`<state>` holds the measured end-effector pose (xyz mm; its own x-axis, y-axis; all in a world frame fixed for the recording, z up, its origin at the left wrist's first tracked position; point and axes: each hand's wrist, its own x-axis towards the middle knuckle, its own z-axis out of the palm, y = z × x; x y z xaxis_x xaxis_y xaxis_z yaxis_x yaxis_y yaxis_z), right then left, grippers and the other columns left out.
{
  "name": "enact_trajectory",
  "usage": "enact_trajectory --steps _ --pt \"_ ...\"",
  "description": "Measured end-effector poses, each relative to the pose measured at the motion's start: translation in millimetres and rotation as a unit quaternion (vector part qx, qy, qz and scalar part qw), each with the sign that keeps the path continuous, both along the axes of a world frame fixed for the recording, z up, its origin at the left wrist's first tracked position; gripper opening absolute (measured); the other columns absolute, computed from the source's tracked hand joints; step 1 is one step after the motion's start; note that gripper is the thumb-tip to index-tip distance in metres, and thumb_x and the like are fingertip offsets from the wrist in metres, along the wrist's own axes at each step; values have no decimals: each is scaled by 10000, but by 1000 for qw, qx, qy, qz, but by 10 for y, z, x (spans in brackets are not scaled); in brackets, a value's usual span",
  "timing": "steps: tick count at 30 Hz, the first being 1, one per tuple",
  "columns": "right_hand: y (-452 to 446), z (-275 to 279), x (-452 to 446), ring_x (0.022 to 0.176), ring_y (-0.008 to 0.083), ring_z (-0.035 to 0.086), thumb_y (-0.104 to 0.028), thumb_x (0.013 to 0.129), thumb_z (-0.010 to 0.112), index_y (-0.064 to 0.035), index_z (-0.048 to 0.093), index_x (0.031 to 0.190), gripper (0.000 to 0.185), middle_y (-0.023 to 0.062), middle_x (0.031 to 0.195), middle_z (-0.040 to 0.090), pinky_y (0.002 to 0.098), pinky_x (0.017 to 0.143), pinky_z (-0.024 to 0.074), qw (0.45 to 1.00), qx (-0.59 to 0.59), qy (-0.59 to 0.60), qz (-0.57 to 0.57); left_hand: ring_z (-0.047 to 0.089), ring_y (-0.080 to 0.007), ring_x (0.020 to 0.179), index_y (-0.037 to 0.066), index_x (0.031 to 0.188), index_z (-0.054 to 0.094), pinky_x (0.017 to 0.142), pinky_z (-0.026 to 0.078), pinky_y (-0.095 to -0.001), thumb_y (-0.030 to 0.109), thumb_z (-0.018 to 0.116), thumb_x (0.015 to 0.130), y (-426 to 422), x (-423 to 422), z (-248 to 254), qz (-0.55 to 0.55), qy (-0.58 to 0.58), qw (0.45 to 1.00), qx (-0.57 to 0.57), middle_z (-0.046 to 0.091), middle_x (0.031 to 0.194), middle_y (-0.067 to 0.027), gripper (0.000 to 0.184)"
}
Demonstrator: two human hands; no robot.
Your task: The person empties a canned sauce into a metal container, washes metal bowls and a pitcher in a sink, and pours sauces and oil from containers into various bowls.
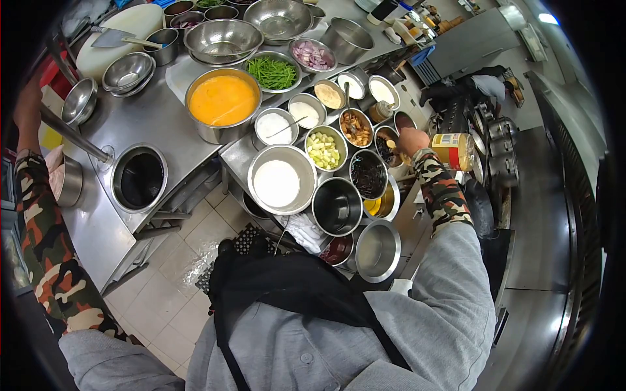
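Note:
My right hand (412, 140) is closed over the right end of the tubs, beside a pot of dark brown contents (387, 151). What its fingers grip, if anything, I cannot make out. A jar with a yellow label (448, 151) stands just right of my wrist. Nearby are a pot of browned chunks (356, 127) with a handle sticking out and a pot of dark strands (368, 174). My left hand (27, 116) reaches up at the far left edge, dim and partly cut off, its fingers not readable. A metal post (75, 133) and a small steel bowl (79, 102) are near it.
A steel pot of orange liquid (223, 98), a bowl of chopped greens (271, 72) and a bowl of cut onion (312, 55) stand on the counter. A knife (112, 38) lies on a round white board (145, 21). Another person (473, 88) is at the far right.

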<state>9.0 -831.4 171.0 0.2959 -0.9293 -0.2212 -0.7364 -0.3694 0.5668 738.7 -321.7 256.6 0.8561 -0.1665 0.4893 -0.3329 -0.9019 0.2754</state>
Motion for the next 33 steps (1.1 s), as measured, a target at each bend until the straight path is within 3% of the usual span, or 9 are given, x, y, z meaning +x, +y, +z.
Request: enact_trajectory --steps 7,9,14,16,22,25,27,31,33 --pt "73 47 56 968 249 662 -278 648 824 -92 709 988 405 82 1041 686 357 788 535 999 23 21 -15 523 -301 1176 200 1258 552 958 387 -381 457 446 872 2 94 -37 2 20 999 -42 557 1280 -110 476" --pt "46 17 35 968 249 662 -280 647 824 -94 708 989 406 82 1040 686 357 789 534 999 25 19 -10 514 -283 1193 164 1233 572 976 368 -364 537 478 839 25 134 -57 -16 -17 999 -41 555 1291 -100 551" --pt "-1 -33 1 959 251 663 -278 655 815 -95 710 981 388 82 1027 688 359 787 534 1000 18 8 1 510 -274 1201 147 1237 566 987 357 -359 552 475 833 38 178 -52 0 7 999 -48 557 1285 -113 579" --pt "-13 -28 -3 965 278 654 -348 630 815 -68 691 992 474 123 1046 674 373 811 526 999 35 14 14 508 -272 1203 143 1238 564 990 355 -358 556 474 831 45 177 -39 5 13 999 -50 558 1283 -116 586" --pt "-27 -102 -20 926 280 667 -336 654 804 -70 704 952 412 125 986 688 378 775 536 998 13 19 59 555 -272 1118 147 1208 581 944 378 -363 566 484 820 32 78 3 -5 12 1000 -10 600 1202 -123 579" --pt "-10 -112 -22 908 282 671 -351 668 791 -66 708 933 398 125 959 693 381 759 540 995 24 48 79 574 -281 1063 180 1209 580 920 387 -360 550 440 847 7 -19 -10 -26 41 995 -92 631 1122 -129 536" --pt "-27 -147 -90 911 290 668 -370 675 781 -59 706 933 411 136 962 690 386 765 537 996 22 35 81 589 -288 1040 190 1204 576 917 390 -354 507 392 880 1 -29 -3 -40 20 998 -40 648 1068 -132 489" --pt "9 -51 -206 922 335 653 -412 702 746 -27 693 941 456 179 968 678 407 790 524 998 19 -56 30 598 -309 1037 225 1209 562 896 418 -376 433 380 902 38 41 -52 -9 29 998 -61 651 1070 -130 413" --pt "1 20 -359 931 337 649 -416 712 734 -27 690 958 463 183 982 673 409 801 519 995 28 -96 1 629 -319 955 203 1167 604 831 454 -385 494 418 873 86 38 -34 -30 -52 993 104 671 1005 -123 454"
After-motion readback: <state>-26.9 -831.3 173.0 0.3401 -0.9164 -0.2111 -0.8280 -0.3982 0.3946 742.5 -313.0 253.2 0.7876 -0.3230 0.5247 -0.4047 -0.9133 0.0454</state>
